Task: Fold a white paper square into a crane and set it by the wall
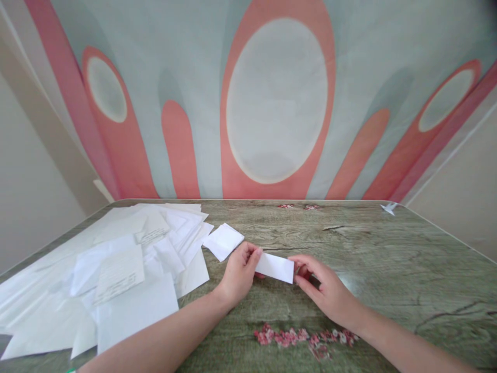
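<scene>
A white strip of paper (275, 267), possibly folded, is held just above the wooden table. My left hand (241, 269) pinches its left end between thumb and fingers. At the right end, my right hand (320, 285) has its thumb and fingertips closed on the paper's edge. Just behind my left hand lies a small stack of white square papers (224, 241). The fingers under the strip are partly hidden.
Loose white paper sheets (135, 311) and plastic-looking sleeves cover the left side of the wooden table (373, 248). A small folded white paper piece (389, 208) stands at the far right corner. Pink blossoms (287, 336) decorate the tabletop near the front. A patterned curtain (205, 77) hangs behind.
</scene>
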`<state>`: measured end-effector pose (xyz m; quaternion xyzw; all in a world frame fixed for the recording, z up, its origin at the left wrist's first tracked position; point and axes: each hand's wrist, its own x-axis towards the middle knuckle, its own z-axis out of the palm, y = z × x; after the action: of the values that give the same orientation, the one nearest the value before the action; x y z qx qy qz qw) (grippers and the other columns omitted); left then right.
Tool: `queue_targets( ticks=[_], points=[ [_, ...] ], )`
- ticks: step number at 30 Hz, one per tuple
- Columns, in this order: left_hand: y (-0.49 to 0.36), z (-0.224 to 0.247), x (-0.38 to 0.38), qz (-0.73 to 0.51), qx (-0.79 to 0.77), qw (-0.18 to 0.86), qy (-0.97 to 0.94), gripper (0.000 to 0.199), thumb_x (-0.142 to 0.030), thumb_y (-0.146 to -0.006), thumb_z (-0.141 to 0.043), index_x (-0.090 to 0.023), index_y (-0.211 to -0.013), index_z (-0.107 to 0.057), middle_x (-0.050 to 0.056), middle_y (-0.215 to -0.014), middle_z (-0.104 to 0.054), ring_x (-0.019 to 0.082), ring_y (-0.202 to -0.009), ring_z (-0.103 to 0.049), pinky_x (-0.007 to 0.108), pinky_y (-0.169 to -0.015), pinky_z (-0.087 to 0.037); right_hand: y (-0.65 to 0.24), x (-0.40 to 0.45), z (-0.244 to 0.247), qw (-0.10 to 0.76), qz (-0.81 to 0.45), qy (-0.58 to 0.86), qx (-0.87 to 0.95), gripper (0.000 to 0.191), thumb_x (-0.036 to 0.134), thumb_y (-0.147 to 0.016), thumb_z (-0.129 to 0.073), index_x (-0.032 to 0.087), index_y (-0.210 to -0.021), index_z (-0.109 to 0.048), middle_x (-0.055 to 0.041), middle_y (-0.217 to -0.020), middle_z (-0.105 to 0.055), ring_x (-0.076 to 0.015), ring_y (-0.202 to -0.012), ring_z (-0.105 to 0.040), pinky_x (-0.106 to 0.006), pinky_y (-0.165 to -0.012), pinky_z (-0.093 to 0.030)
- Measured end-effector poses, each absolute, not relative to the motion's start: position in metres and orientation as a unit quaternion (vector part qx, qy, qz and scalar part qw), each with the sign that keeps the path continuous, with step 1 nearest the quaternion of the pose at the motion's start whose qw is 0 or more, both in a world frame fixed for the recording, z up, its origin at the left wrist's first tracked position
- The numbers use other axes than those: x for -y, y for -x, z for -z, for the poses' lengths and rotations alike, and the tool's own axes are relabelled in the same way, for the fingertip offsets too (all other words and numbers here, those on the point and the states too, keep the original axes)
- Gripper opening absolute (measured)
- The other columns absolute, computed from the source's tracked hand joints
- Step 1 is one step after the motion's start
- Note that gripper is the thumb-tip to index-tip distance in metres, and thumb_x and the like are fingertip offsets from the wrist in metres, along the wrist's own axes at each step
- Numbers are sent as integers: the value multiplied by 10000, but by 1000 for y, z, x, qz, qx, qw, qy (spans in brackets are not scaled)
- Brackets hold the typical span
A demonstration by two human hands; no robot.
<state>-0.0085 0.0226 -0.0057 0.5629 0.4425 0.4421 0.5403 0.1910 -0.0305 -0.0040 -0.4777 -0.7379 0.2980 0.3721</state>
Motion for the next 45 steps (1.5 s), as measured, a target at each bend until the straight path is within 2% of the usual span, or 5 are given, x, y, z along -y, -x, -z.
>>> queue_targets(
  ticks=[15, 25, 29, 35, 45],
  points=[
    [9, 4, -23, -427, -443, 566, -550, 346, -486, -787, -527, -142, -759, -526, -28, -612, -489, 115, -554, -485, 239, -485, -489, -195, 30, 5, 404, -217, 454, 764, 242, 137, -838, -462, 231, -1043, -549, -36, -937, -555, -144, -774, -550, -259, -718, -436],
    [12, -2, -22, -434, -401, 616, -521, 359, -395, -777, -582, -123, -1010, -624, 54, -873, -610, 166, -777, -542, 253, -612, -503, -198, 27, 8, 423, -294, 507, 691, 218, 205, -843, -500, 227, -1050, -562, -11, -854, -547, -129, -683, -531, -247, -633, -426],
    [12, -2, -21, -429, -397, 617, -527, 359, -390, -778, -591, -123, -1014, -633, 54, -857, -623, 163, -777, -539, 241, -612, -498, -199, 24, 13, 428, -327, 510, 671, 215, 253, -855, -497, 223, -1057, -561, -4, -794, -544, -131, -655, -526, -247, -598, -423],
    [12, -2, -21, -431, -393, 615, -531, 339, -378, -773, -605, -130, -1001, -645, 37, -805, -626, 145, -736, -540, 219, -587, -487, -198, 25, 14, 436, -342, 512, 656, 228, 312, -850, -518, 215, -1047, -576, -19, -839, -557, -124, -643, -527, -251, -584, -432],
    [13, 0, -20, -416, -375, 605, -565, 355, -418, -795, -576, -135, -1001, -638, 46, -805, -639, 157, -744, -577, 239, -609, -496, -195, 25, 11, 445, -382, 524, 617, 275, 381, -835, -529, 195, -1027, -592, 7, -718, -535, -110, -588, -512, -223, -533, -425]
  ],
)
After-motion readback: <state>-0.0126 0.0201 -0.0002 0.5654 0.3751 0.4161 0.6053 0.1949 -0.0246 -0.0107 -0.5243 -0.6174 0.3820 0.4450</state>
